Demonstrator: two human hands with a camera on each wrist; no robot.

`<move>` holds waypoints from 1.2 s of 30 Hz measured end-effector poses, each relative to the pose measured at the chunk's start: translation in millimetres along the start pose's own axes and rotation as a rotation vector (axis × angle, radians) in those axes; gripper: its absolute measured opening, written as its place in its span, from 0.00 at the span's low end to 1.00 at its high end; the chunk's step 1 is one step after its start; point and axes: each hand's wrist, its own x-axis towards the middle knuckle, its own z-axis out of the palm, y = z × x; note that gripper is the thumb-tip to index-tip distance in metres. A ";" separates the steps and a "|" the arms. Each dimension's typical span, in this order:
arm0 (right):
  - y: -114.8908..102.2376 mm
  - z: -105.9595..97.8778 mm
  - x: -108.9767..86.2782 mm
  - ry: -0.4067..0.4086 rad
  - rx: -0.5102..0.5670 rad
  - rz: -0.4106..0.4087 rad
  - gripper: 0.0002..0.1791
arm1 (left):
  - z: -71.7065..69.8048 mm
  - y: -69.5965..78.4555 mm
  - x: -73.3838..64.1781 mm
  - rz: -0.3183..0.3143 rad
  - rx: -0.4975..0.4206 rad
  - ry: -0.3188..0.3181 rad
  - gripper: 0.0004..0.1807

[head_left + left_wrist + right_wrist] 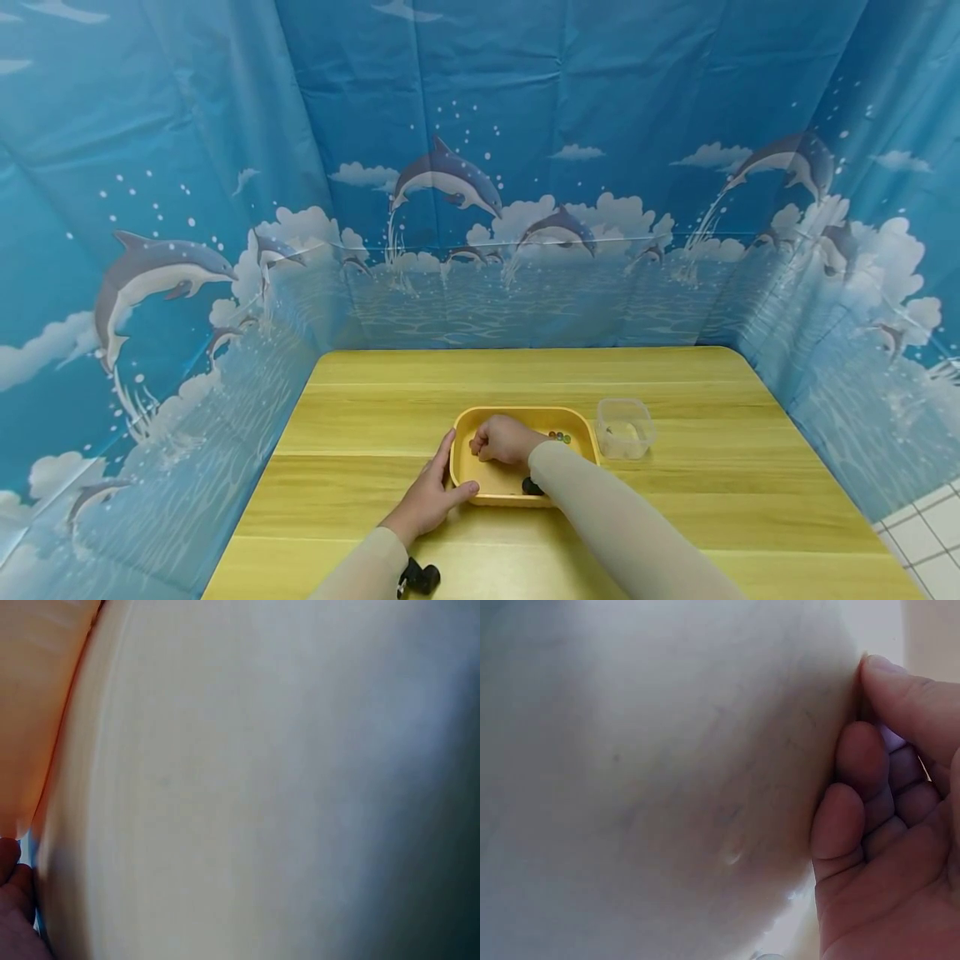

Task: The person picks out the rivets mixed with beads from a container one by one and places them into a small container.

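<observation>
A shallow yellow tray (510,500) sits on the table, with several small coloured marbles (559,437) at its right end. My left hand (429,500) holds the tray's near left corner, thumb over the front rim and fingers along the left side. In the left wrist view only its fingers (16,881) show, beside the tray's orange-looking wall. Inside the tray, my right hand (506,440) reaches to the left part, fingers curled and tips down at the floor. In the right wrist view the thumb and fingers (840,821) bend inward; I cannot tell whether a marble is between the tips.
A clear plastic container (625,429) stands just right of the tray, with something small inside. The wooden table (390,375) is backed by a blue dolphin curtain (480,275). A black wrist device (422,577) shows by the left sleeve.
</observation>
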 end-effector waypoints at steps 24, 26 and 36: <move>-0.1 1.5 1.1 0.007 -0.008 -0.004 0.06 | -0.1 -1.0 1.3 -0.004 0.005 0.005 0.56; 0.3 1.9 1.4 0.003 -0.007 -0.001 0.06 | 0.1 -1.1 1.3 -0.002 0.002 0.005 0.56; 2.2 2.6 1.9 0.007 -0.016 -0.020 0.07 | 0.3 -1.7 1.8 0.000 -0.013 0.004 0.56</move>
